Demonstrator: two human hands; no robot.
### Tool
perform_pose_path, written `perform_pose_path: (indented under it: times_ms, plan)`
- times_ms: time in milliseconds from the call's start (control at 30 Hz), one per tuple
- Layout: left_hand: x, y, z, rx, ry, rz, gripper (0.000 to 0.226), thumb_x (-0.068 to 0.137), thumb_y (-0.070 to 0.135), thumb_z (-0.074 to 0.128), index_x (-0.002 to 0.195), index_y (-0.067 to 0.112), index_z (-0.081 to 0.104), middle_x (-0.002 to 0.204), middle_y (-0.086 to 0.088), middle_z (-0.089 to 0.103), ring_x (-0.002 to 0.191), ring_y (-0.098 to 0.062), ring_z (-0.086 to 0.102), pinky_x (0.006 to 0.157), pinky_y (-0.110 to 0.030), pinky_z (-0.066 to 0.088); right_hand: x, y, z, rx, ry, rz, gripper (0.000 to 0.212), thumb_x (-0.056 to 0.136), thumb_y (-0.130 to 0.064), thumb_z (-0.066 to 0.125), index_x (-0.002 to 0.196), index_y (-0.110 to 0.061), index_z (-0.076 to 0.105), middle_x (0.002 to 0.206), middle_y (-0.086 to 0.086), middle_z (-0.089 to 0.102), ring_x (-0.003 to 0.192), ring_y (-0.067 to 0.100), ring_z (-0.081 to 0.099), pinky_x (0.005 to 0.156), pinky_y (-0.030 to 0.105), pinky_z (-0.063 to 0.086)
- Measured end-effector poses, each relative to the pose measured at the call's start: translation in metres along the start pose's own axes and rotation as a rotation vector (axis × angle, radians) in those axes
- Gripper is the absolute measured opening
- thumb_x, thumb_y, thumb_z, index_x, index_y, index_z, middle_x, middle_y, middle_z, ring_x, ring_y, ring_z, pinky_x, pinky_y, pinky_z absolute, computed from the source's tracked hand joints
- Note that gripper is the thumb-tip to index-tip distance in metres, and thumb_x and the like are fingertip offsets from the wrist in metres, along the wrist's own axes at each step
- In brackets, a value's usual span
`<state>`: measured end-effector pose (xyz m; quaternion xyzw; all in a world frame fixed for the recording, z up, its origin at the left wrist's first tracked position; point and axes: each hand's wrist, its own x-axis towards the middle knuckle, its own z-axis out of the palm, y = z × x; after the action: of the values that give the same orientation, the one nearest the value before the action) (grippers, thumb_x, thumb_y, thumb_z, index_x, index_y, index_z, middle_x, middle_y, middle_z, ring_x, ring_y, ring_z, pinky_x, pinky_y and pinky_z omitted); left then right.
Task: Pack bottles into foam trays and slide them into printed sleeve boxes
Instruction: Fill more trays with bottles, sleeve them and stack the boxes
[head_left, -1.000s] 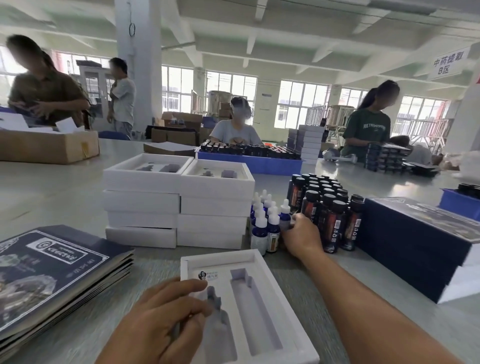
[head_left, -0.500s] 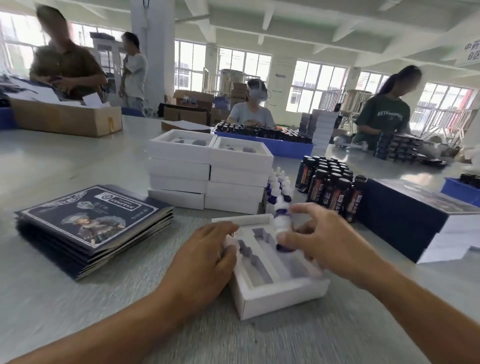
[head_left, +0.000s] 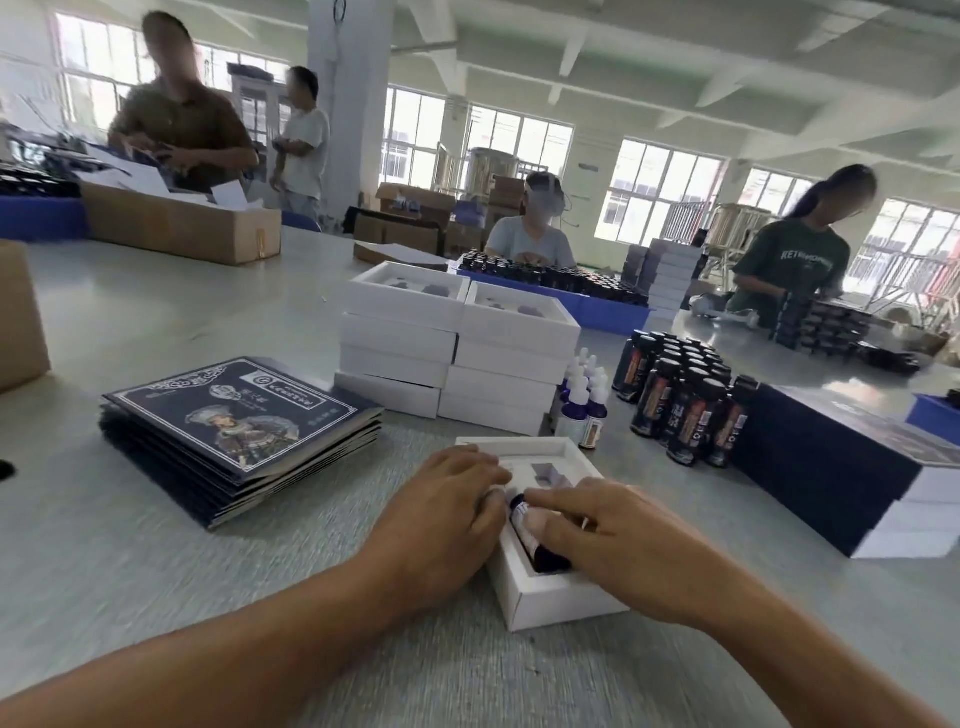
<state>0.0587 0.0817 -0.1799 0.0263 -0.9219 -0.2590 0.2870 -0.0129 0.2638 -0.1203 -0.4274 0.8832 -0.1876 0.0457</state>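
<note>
Bottle (head_left: 535, 540), small with a dark blue base, lies in a slot of the white tray (head_left: 550, 592) on the table (head_left: 156, 597). Right hand (head_left: 618, 545) presses it down, fingers curled over its body. Left hand (head_left: 447, 504) rests on the tray's left edge, fingers bent, steadying it. The bottle looks light, smooth and likely slippery; best held round the body, not the thin tip. Foam probably dents easily, so gentle pressure suits. Flat sleeves (head_left: 239, 421) wait at left.
</note>
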Motion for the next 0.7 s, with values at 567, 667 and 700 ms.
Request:
perform_pose_path:
  times_ms: [567,667,700]
  plan:
    - [-0.012,0.008,-0.005,-0.004,-0.089,0.118,0.059,0.088,0.072,0.026,0.128,0.039,0.056,0.132,0.024,0.051,0.130,0.006,0.034,0.109,-0.024,0.032,-0.002,-0.011,0.018,-0.106,0.005,-0.002,0.027,0.101,-0.040,0.039,0.103,-0.030,0.064,0.110,-0.008,0.051,0.094,0.010,0.054,0.087,0.040,0.053]
    - [-0.010,0.013,-0.005,-0.021,-0.077,0.135,0.065,0.082,0.074,0.019,0.125,0.042,0.056,0.122,0.033,0.048,0.125,0.012,0.035,0.104,-0.015,0.029,0.000,-0.013,0.011,-0.131,-0.031,0.016,0.027,0.100,-0.038,0.040,0.105,-0.027,0.064,0.115,-0.003,0.050,0.099,0.017,0.054,0.089,0.043,0.052]
    - [-0.011,0.014,-0.005,-0.031,-0.073,0.143,0.062,0.081,0.074,0.020,0.123,0.045,0.056,0.120,0.037,0.046,0.124,0.015,0.034,0.102,-0.011,0.027,-0.001,-0.013,0.010,-0.134,-0.033,0.011,0.027,0.100,-0.038,0.040,0.106,-0.026,0.064,0.115,-0.002,0.050,0.100,0.018,0.054,0.089,0.044,0.052]
